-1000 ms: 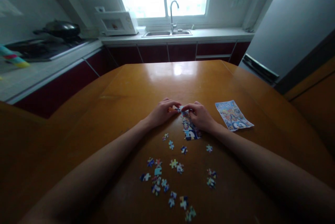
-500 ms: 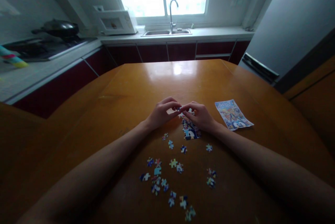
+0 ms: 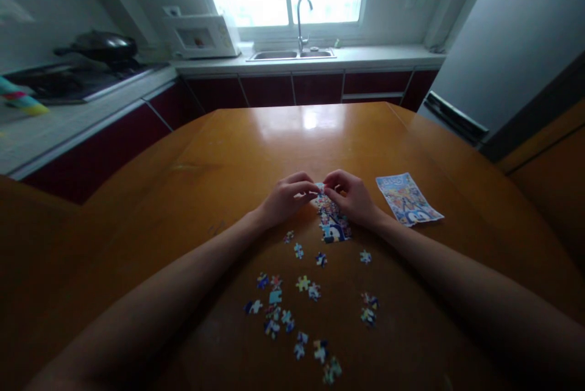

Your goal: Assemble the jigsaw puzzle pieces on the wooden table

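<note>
A partly assembled jigsaw puzzle (image 3: pixel 333 231), with a dark blue cartoon figure at its near end, lies on the table between my hands. At its far left edge, my left hand (image 3: pixel 290 196) has thumb and fingers bent in a pinch at a small puzzle piece. My right hand (image 3: pixel 354 199) curls over the puzzle's far end, its thumb and fingertips pinched at the same spot; the fingers partly hide the piece. Nearer to me lie several loose puzzle pieces, among them a blue-white piece (image 3: pixel 298 250), a dark blue piece (image 3: pixel 320 259) and a yellow piece (image 3: pixel 303 283).
A printed picture sheet (image 3: pixel 408 199) lies right of my right hand on the wooden table (image 3: pixel 228 153). Other loose pieces (image 3: pixel 368 317) lie near my right forearm. Beyond the table are a sink (image 3: pixel 274 56), a microwave (image 3: pixel 201 36), a pan (image 3: pixel 105 47) on the stove and a fridge.
My right hand has shifted slightly away from my left, and more of the puzzle's far end shows between them. The fingertips have come down onto it. The loose pieces stay put.
</note>
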